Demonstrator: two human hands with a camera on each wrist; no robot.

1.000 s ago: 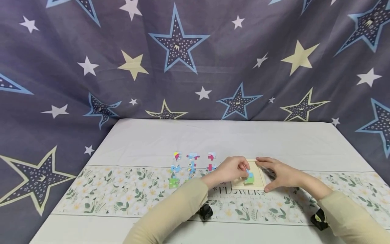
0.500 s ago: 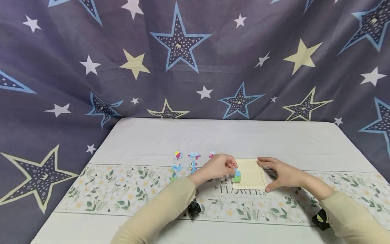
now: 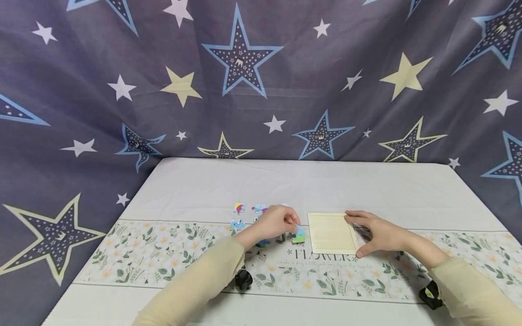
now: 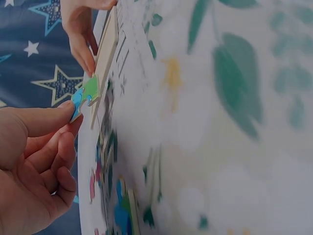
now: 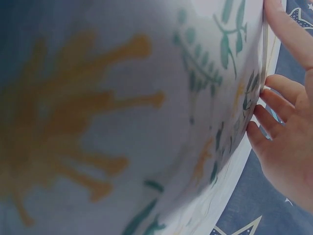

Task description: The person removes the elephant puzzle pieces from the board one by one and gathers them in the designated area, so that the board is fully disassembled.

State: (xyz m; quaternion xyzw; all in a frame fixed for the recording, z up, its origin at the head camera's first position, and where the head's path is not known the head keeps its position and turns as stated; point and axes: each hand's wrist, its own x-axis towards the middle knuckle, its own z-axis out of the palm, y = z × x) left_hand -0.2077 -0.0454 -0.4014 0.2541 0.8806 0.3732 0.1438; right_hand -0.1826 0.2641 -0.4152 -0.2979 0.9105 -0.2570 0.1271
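Note:
My left hand (image 3: pixel 276 222) pinches a blue-and-green jigsaw piece (image 3: pixel 299 235) between thumb and fingertips, just left of a shallow pale wooden puzzle tray (image 3: pixel 332 233). In the left wrist view the jigsaw piece (image 4: pixel 89 92) is tilted, its green part towards the tray. The tray's bare bottom shows no pieces in it. My right hand (image 3: pixel 378 232) rests along the tray's right side, fingers at the far corner and thumb at the near one. The right wrist view shows the right hand's fingers (image 5: pixel 279 105) fairly straight against the edge.
Several loose jigsaw pieces (image 3: pixel 237 225) lie left of the tray, some hidden behind my left hand. A white cloth with a floral band (image 3: pixel 195 253) covers the table. A star-patterned curtain (image 3: pixel 285 81) hangs behind it.
My left hand has carried the jigsaw piece leftward, from over the tray to beside its left edge. The right hand stays at the tray's right side.

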